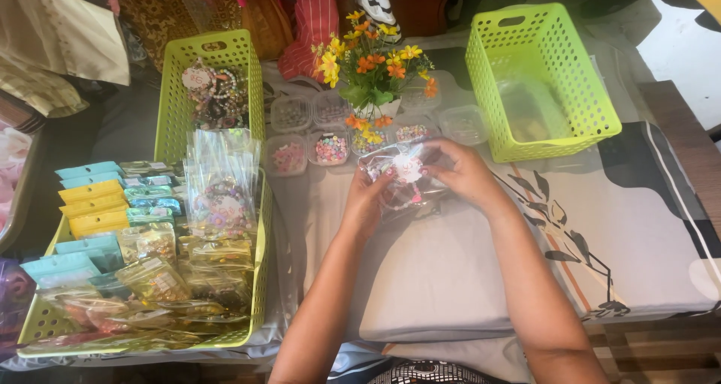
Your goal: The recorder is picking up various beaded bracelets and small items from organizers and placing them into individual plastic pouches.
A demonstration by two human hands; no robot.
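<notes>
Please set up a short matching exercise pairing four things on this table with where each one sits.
Things:
1. clear packet
2. flower pot
3. near-empty green basket
4. bead tubs

Places:
A. far right of the table
B. between both hands
C. in rows around the pot's base
D. behind the hands, centre

Pairs: 1-B, 2-D, 3-A, 4-C

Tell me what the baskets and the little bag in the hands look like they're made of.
Empty basket and full basket: likely moulded plastic, lime green and matte, judging by the even perforated grid walls and cut-out handles. Bag, held by the left hand and right hand: thin clear plastic film, glossy; it crinkles, catches light, and its contents show through.
</notes>
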